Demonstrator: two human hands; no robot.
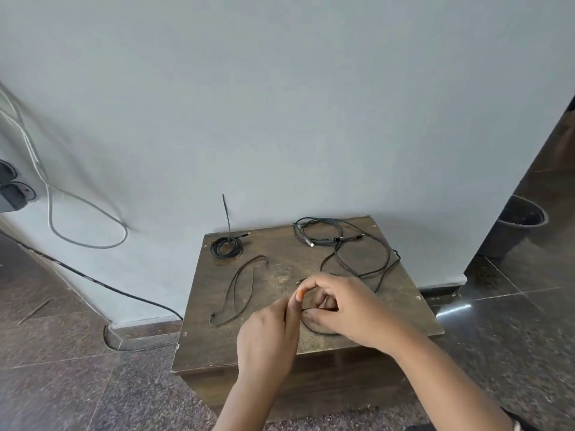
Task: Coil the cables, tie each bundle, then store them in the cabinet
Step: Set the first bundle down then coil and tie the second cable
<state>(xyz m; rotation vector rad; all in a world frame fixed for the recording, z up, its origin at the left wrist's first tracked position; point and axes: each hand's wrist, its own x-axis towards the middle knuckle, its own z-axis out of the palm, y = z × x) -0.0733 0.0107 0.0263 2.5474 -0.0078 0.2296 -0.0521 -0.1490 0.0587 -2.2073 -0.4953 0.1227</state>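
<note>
Loose cable (pixel 361 262) sprawling toward wall

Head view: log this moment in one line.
both hands coiling black cable | tied coil done | loose cables remain

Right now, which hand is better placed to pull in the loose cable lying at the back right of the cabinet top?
Probably the right hand. It is nearer the loose cable, which runs toward it. The left hand sits further left, closer to the thin cable.
</note>
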